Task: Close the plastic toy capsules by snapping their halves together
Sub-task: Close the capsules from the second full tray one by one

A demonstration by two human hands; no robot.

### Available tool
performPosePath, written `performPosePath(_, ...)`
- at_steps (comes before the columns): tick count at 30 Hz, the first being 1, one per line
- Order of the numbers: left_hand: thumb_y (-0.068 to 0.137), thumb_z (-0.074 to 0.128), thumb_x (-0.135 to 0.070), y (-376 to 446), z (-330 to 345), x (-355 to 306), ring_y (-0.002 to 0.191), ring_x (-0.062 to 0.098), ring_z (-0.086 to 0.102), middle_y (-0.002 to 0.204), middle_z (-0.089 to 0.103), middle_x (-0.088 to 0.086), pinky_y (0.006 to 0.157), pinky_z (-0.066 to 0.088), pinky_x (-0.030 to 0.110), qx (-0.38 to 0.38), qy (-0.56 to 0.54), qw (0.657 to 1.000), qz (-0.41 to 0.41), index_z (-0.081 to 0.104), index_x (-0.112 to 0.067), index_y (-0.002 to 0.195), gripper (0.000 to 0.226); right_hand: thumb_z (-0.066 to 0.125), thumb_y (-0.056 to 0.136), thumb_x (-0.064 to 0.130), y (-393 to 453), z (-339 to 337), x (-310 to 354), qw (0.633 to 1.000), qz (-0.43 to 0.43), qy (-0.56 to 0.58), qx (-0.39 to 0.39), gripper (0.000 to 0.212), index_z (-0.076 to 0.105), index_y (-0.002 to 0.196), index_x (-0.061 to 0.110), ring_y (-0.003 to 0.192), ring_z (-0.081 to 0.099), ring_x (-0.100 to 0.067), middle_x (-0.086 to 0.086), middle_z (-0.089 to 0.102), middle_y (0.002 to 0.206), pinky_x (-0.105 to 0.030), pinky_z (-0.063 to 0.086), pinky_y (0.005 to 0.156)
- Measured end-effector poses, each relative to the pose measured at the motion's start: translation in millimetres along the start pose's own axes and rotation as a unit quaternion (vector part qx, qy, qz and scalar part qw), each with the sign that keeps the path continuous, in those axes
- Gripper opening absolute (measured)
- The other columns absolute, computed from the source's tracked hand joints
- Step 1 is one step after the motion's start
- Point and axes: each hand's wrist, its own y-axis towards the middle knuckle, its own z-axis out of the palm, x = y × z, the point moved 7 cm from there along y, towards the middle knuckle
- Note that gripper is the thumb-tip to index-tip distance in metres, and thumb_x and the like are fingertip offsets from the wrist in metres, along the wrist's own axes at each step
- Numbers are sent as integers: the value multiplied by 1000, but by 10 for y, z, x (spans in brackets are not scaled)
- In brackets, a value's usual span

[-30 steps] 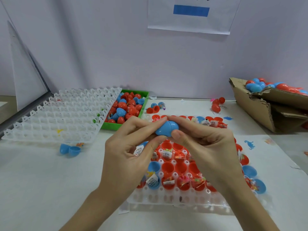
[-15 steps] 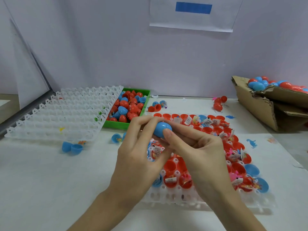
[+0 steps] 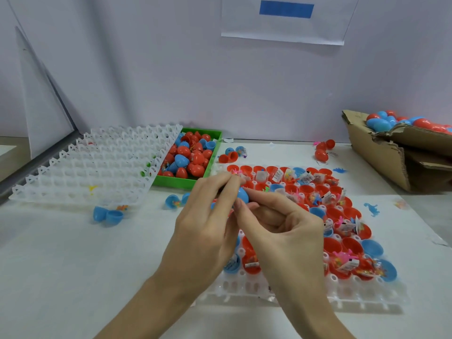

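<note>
A blue capsule (image 3: 242,195) sits between my two hands above the white tray (image 3: 305,293). My left hand (image 3: 208,228) pinches it from the left with thumb and fingers. My right hand (image 3: 281,231) pinches it from the right, thumb tip against its lower side. Most of the capsule is hidden by my fingers. The tray holds several open red capsule halves (image 3: 332,245) and blue capsule halves (image 3: 371,248), many with small toys and paper slips inside.
An empty white tray (image 3: 80,177) lies at the left. A green bin (image 3: 186,183) of red and blue capsule halves stands behind it. A cardboard box (image 3: 381,152) with closed capsules is at the right. Loose blue halves (image 3: 107,215) lie on the table.
Both hands have shifted slightly down and left with the blue capsule; more of it is now covered by my fingers, and more of the filled tray shows to the right.
</note>
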Motion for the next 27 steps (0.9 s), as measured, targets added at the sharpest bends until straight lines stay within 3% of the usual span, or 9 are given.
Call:
performPosePath(7, 90, 66, 8, -29, 67, -12, 113, 36, 63, 121, 64, 24, 101, 53, 40, 17, 24, 999, 39, 64, 14, 127, 37, 82, 82, 10, -35, -6, 2, 1000, 1, -21, -11, 21, 78, 99, 21, 82, 77, -8, 9, 80, 85, -14, 58, 74)
performPosePath(10, 98, 59, 0, -5, 68, 32, 117, 30, 62, 123, 65, 21, 107, 49, 31, 18, -10, 999, 25, 65, 12, 127, 31, 77, 88, 13, -17, 7, -10, 999, 4, -37, -3, 14, 78, 99, 22, 83, 77, -7, 10, 79, 85, -13, 57, 74)
performPosePath(12, 104, 58, -11, 44, 30, 120, 120, 19, 62, 124, 67, 11, 107, 46, 22, 9, -92, 995, -27, 67, 5, 126, 29, 72, 93, 20, 16, -10, 11, 999, 9, -43, -1, 9, 79, 97, 22, 84, 76, -8, 8, 79, 86, -14, 57, 76)
performPosePath(13, 104, 60, -14, 68, 8, 172, 121, 14, 62, 123, 67, 6, 106, 46, 22, 0, -145, 988, -61, 67, 1, 125, 27, 71, 94, 22, 42, -24, 13, 999, 21, -28, 2, 10, 80, 97, 21, 87, 77, -10, 5, 80, 89, -17, 58, 79)
performPosePath(16, 105, 59, -15, 112, -29, 224, 128, 21, 61, 128, 67, 0, 106, 49, 29, -16, -290, 949, -122, 65, -6, 128, 26, 75, 91, 28, 112, 4, -28, 988, 106, 102, 55, 16, 80, 100, 16, 100, 76, -22, -7, 79, 103, -28, 60, 86)
performPosePath(21, 105, 54, -18, 135, -57, 89, 141, 25, 53, 139, 64, -3, 113, 44, 33, 5, -372, 923, -102, 62, -7, 132, 31, 69, 93, 22, 87, 242, -25, 914, 197, 291, 201, 35, 72, 122, 3, 123, 66, -29, -18, 69, 128, -33, 57, 95)
performPosePath(24, 103, 56, -18, 153, -65, 80, 145, 25, 48, 138, 64, 1, 117, 40, 39, 13, -368, 923, -106, 63, -10, 130, 30, 63, 99, 21, 77, 258, -4, 904, 188, 303, 234, 35, 69, 125, -2, 118, 68, -29, -21, 70, 124, -33, 55, 98)
performPosePath(27, 103, 55, -18, 159, -51, 57, 136, 26, 55, 130, 65, -2, 111, 45, 34, 30, -356, 928, -107, 64, -10, 127, 27, 61, 99, 27, 85, 233, -25, 926, 166, 263, 214, 35, 73, 119, 0, 112, 71, -29, -22, 73, 116, -31, 56, 95)
